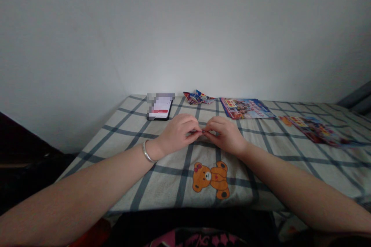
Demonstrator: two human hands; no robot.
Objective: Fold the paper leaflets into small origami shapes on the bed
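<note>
My left hand (183, 131), with a silver bangle (148, 152) on its wrist, is closed, thumb and fingers pinched together. Opposite it my right hand (224, 134) makes the same pinch. The fingertips of both hands meet above the checked cloth (171, 185). A tiny dark sliver shows between them, too small to name. Just beyond the left hand lies a phone (160, 108) with its screen lit. A folded, boat-shaped piece of colourful printed paper (198, 97) stands behind the hands.
Colourful printed sheets (247, 108) lie behind my right hand, and more printed sheets (321, 129) lie farther right. A white wall (203, 31) rises at the cloth's back edge. A printed teddy bear (213, 179) decorates the cloth in front of me.
</note>
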